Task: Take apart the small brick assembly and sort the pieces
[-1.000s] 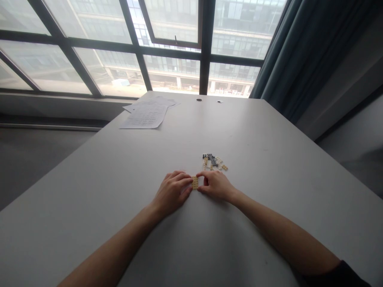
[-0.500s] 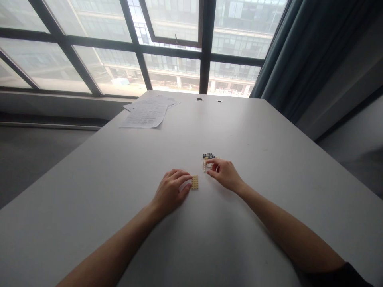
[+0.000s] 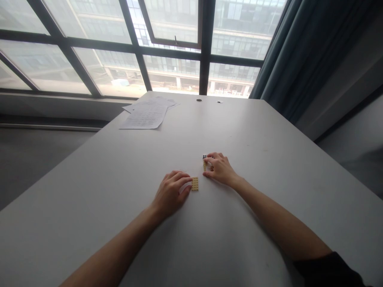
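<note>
A small tan studded building plate (image 3: 195, 183) lies flat on the white table. My left hand (image 3: 173, 189) rests beside it, with the thumb and index finger gripping its left edge. A narrow tan building brick (image 3: 205, 166) lies farther right. My right hand (image 3: 220, 169) reaches over it, the thumb at its near end and a finger at its far end. Dark and white small bricks (image 3: 204, 156) show just beyond the fingertips. The rest of that small group of bricks is hidden behind my right hand.
Printed paper sheets (image 3: 146, 115) lie at the table's far left. Two round holes, one of them a cable hole (image 3: 199, 100), sit near the far edge of the table (image 3: 191, 137). Large windows (image 3: 176, 71) stand behind, and a dark curtain (image 3: 287, 59) hangs at the right.
My right hand has shifted slightly left and its fingers have come down around the narrow tan brick, covering more of the dark bricks. My left hand and the plate stay put.
</note>
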Available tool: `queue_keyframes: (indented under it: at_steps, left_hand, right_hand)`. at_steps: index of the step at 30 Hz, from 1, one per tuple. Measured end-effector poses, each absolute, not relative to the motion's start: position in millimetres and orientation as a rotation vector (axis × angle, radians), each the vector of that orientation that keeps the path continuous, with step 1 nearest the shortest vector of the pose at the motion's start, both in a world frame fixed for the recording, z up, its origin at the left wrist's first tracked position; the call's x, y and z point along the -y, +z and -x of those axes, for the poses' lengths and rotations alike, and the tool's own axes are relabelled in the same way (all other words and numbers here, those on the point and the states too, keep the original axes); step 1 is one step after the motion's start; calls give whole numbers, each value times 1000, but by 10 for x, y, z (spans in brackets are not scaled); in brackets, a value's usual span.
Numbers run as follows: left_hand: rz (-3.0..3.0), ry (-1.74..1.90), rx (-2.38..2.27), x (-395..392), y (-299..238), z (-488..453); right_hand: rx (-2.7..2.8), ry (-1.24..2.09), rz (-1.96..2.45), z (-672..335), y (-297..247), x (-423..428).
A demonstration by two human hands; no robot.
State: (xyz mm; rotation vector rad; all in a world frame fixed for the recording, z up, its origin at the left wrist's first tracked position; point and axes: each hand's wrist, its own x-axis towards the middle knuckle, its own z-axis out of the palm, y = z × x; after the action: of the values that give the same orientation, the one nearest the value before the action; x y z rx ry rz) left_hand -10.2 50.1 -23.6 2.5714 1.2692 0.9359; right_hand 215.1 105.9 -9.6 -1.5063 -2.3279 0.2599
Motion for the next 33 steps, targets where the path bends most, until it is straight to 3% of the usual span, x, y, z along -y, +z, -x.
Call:
queue_keyframes:
  at_steps: [9,11,17,22,29,33]
  left_hand:
    - [-2578,933,-1258,-502,-238,94]
    - [-2583,934,-1259,-500,-230,94]
    - [-2573,942,-1257,-494,-225,95]
    - [-2578,940,-1255,-497,-239,91]
    - [-2608,925,-1244,-498,-245,97]
    - [-2669,889,-1205,-489,-233,93]
  right_hand:
    - [2345,167,1283,-2197,-121,-1033]
    - [2187,321,1249,-2203,-111,-1006]
    - [1535,1208,1098,-2216,-44,-864]
    - [1358,1445,1169,-2239,36,-722]
    - [1549,1369,1077,-2249,-15,-688]
    - [2126,773,1078,-2209,-72,-640]
